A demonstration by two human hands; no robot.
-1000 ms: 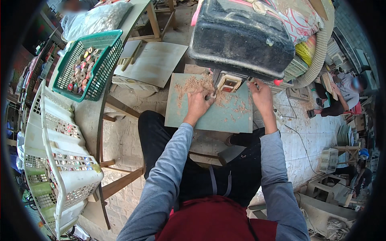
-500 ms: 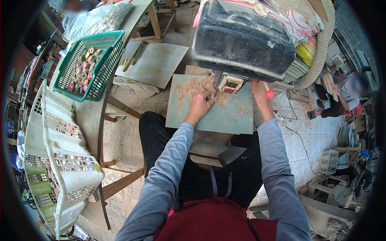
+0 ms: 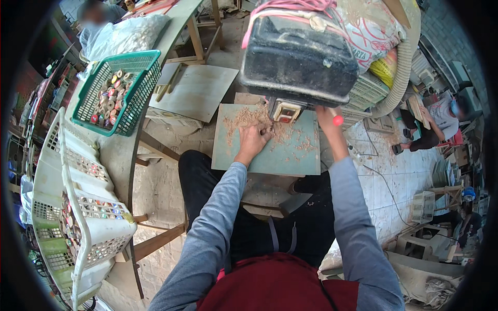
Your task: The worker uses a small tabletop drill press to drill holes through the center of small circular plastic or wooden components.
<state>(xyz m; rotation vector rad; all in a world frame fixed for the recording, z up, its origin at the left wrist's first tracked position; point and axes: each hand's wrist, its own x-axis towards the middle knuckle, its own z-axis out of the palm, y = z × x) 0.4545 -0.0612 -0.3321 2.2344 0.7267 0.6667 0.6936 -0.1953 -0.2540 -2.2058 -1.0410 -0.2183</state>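
Observation:
A black machine housing (image 3: 293, 62), dusty, hangs over a grey-green board (image 3: 280, 160) strewn with wood shavings (image 3: 244, 116). Below the housing is a switch box (image 3: 285, 115) with a red button. My left hand (image 3: 253, 140) rests on the board beneath it, its fingers closed on a small round wooden piece (image 3: 264, 130), largely hidden by them. My right hand (image 3: 328, 122) grips a lever with a red knob (image 3: 337, 120) at the housing's right side; some of its fingers are hidden.
A green basket of small round pieces (image 3: 148, 72) and a white crate (image 3: 104, 243) sit on the long bench (image 3: 129, 171) at left, behind which a person (image 3: 101, 18) is visible. Sacks (image 3: 363, 36) and a hose (image 3: 394, 96) lie beyond the machine. A seated co-worker (image 3: 443, 122) holds boards at right.
The red-knobbed lever has swung down toward me, with my right hand on it. My left hand stays low on the board. The view has shifted slightly.

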